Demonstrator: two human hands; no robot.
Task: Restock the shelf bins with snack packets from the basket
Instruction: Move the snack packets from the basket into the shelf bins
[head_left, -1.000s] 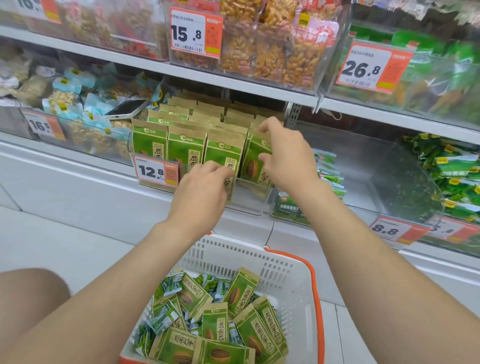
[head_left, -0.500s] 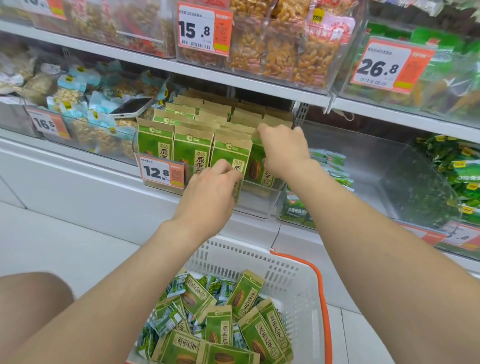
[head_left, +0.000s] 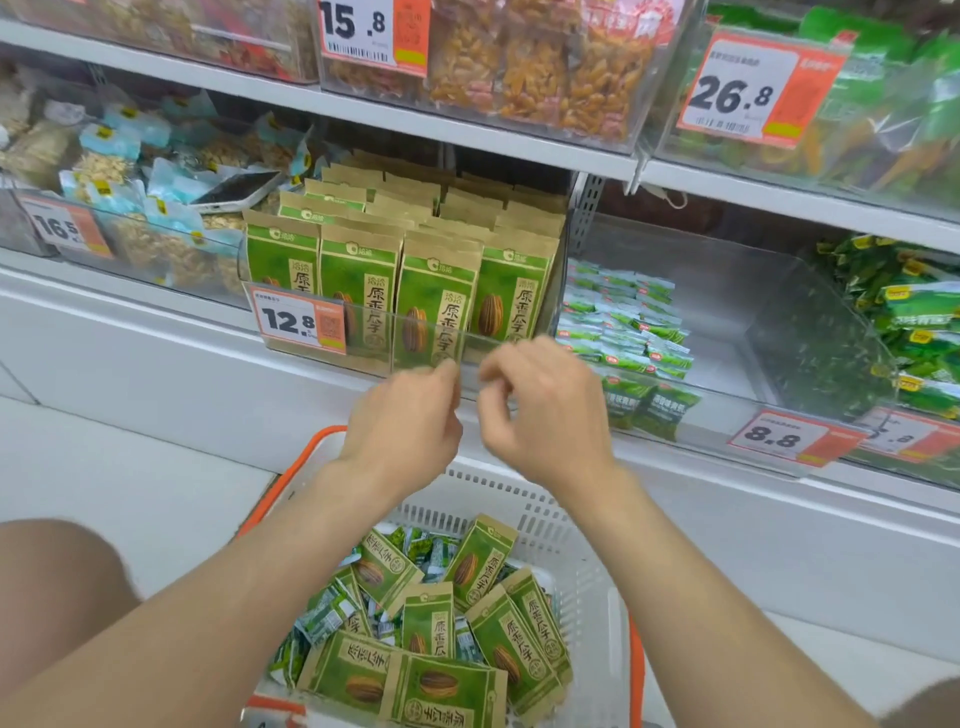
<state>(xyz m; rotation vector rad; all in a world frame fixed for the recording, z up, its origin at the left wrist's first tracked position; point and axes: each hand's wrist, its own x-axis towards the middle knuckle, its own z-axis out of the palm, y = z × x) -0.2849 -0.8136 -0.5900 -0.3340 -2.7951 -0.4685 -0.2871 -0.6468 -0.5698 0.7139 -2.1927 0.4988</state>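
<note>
A white basket (head_left: 582, 561) with an orange rim sits on the floor below me, holding several green-and-kraft sunflower seed packets (head_left: 478, 561) and small green-white packets (head_left: 332, 613). Straight ahead, a clear shelf bin (head_left: 363, 358) marked 12.8 holds upright rows of the same seed packets (head_left: 431, 296). My left hand (head_left: 405, 421) and my right hand (head_left: 545, 410) hang side by side just in front of the bin's front wall, above the basket. The fingers of both are loosely curled and hold nothing.
A clear bin (head_left: 737, 405) marked 8.8 to the right holds small green packets. Left is a bin (head_left: 135, 260) marked 16.5 with pale blue packets and a phone (head_left: 239, 189) on top. The upper shelf carries bins marked 15.8 and 26.8.
Both hands have come off the packets in the bin and drawn back and down to its front edge. The front row of packets now stands upright.
</note>
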